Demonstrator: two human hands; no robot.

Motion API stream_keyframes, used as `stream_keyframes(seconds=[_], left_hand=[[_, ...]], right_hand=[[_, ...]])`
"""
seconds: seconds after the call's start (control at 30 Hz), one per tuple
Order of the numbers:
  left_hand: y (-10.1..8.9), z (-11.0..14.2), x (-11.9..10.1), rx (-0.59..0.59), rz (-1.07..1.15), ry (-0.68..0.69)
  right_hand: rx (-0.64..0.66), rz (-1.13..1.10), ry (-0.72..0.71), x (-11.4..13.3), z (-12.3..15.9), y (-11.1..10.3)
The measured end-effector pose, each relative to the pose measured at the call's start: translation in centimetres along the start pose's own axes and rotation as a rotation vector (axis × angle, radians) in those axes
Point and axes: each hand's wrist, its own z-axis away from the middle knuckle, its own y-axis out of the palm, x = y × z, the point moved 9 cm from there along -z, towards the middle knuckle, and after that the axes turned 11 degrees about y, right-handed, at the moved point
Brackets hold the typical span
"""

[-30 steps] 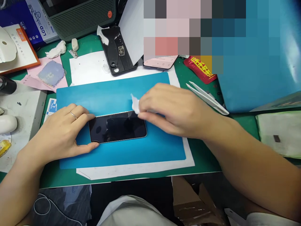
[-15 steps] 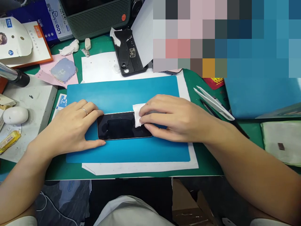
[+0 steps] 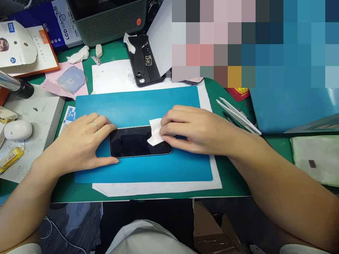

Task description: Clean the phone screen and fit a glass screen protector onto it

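Observation:
A smartphone (image 3: 132, 144) with a black, glossy screen lies face up on a blue mat (image 3: 132, 106). My left hand (image 3: 82, 144) grips its left end, with the thumb on the near edge and fingers on the far edge. Over the right end of the screen, my right hand (image 3: 190, 130) pinches a small white wipe (image 3: 155, 133). Part of the wipe hides the phone's upper right corner. White sheets of paper (image 3: 159, 189) stick out from under the mat.
White tweezers (image 3: 239, 116) lie right of the mat. Behind it, a black scraper (image 3: 138, 53) rests on a black phone case (image 3: 150, 72). A white box (image 3: 31, 120) carries an earbud case (image 3: 18, 130) at left. A pale green packet (image 3: 315, 158) sits at right.
My right hand has brought the wipe down from above the phone's far edge onto its right end. My left hand keeps its hold. The camera view has shifted slightly.

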Motion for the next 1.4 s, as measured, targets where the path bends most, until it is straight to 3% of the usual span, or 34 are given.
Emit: stream_keyframes(seconds=[0.23, 0.57, 0.87, 1.17, 1.4], left_hand=[[-0.2, -0.1, -0.1, -0.006, -0.033, 0.025], [-0.5, -0.2, -0.6, -0.081, -0.036, 0.077], [-0.4, -0.1, -0.7, -0.122, -0.042, 0.109], [-0.4, -0.2, -0.6, -0.146, -0.038, 0.122], [-0.3, -0.1, -0.5, -0.131, -0.028, 0.104]], right_hand=[[-0.021, -0.082, -0.037, 0.5, 0.4, -0.3], [0.031, 0.043, -0.026, 2.3, -0.1, 1.1], [-0.103, 0.188, -0.076, 4.8, -1.3, 1.8], [-0.094, 0.225, 0.023, 2.2, -1.4, 1.4], [-0.055, 0.14, -0.019, 3.1, -1.2, 1.6]])
